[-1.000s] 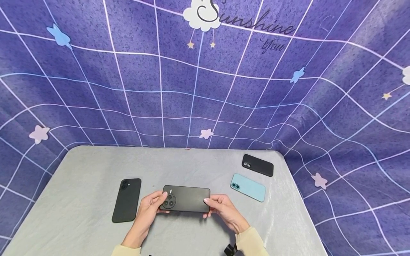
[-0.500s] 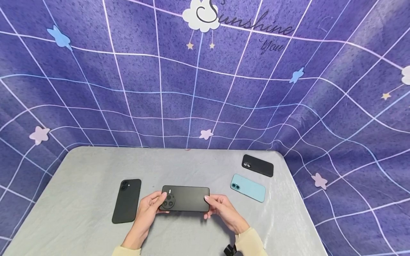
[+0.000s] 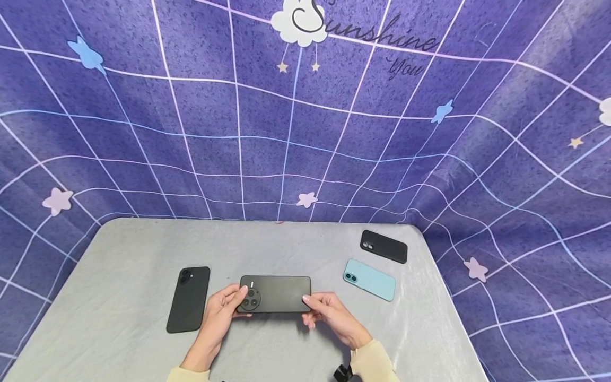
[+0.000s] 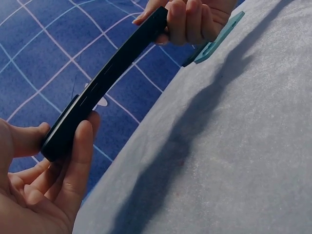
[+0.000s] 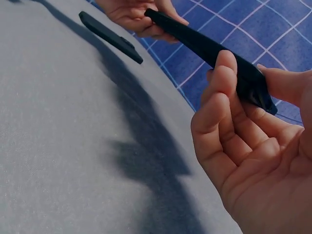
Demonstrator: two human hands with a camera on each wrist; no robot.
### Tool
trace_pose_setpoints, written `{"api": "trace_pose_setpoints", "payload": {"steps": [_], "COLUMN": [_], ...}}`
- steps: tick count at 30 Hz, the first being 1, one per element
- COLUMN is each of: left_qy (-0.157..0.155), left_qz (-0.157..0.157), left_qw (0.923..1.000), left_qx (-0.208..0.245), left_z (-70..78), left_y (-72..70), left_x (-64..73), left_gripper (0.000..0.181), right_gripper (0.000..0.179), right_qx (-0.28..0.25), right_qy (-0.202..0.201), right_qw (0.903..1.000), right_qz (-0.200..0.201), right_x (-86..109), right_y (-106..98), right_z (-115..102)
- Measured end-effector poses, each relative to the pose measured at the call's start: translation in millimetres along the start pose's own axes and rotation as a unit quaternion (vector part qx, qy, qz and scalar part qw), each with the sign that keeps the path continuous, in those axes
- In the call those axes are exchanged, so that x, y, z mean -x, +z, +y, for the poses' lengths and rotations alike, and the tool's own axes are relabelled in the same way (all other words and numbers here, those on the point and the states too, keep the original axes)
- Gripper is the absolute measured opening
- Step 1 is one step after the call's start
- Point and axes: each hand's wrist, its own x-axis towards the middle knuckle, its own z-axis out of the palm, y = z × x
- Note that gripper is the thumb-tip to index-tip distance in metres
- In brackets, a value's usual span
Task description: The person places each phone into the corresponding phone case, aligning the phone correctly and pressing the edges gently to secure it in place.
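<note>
A dark smartphone (image 3: 281, 293) with a round camera bump is held level above the table, its back facing up. My left hand (image 3: 220, 313) pinches its camera end, thumb beside the bump and fingers beneath. At the opposite end my right hand (image 3: 336, 318) grips it, thumb on the back and fingertips underneath. The left wrist view shows the phone (image 4: 105, 80) edge-on between both hands, lifted off the cloth. In the right wrist view, the right hand's curled fingers (image 5: 214, 112) support its near end. The phone's screen side is hidden in the head view.
Another black phone (image 3: 188, 300) lies left of my left hand. To the right lie a light-blue phone (image 3: 369, 280) and, behind it, a black phone case (image 3: 384, 246) with camera cutouts. A grey cloth covers the table (image 3: 143, 244); a purple gridded curtain (image 3: 267, 122) hangs around its back and sides.
Both hands keep hold of the smartphone, which has shifted very slightly left. Its back tilts a little differently, and the things lying on the table stay put.
</note>
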Motion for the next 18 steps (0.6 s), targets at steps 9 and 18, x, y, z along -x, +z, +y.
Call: {"api": "trace_pose_setpoints", "payload": {"steps": [9,18], "left_qy": [-0.014,-0.018], "left_qz": [0.009,0.012], "left_qw": [0.9998,0.9998], "left_qx": [0.003,0.004], "left_z": [-0.2,1.3], "left_y": [-0.6,-0.5], "left_x": [-0.7,-0.3], "left_gripper": [0.043,0.044], "right_gripper": [0.025,0.025], "right_qx": [-0.008,-0.007], "right_qy": [-0.001,-0.005], "right_qw": [0.9999,1.0000], "right_qz": [-0.013,-0.002], "right_x": [-3.0,-3.7], "right_y": [2.2,2.9], "right_z": [0.9,0.7]}}
